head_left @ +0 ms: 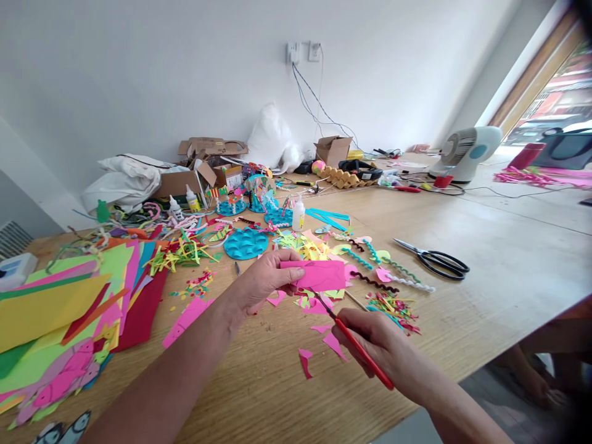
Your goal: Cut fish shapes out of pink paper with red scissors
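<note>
My left hand (266, 279) pinches a folded piece of pink paper (319, 275) above the wooden table (509, 265). My right hand (372, 342) is closed around red-handled scissors (356, 345), whose blade tip touches the lower edge of the pink paper. Pink offcuts (305, 361) lie on the table just below both hands. Mixed coloured paper scraps (309, 246) are scattered behind the pink paper.
A stack of coloured paper sheets (60, 308) lies at the left. Black scissors (439, 262) rest to the right, twisted pipe cleaners (398, 274) beside them. Blue paper discs (245, 243), glue bottles (298, 214), cardboard boxes (185, 182) and a white fan (467, 151) stand farther back.
</note>
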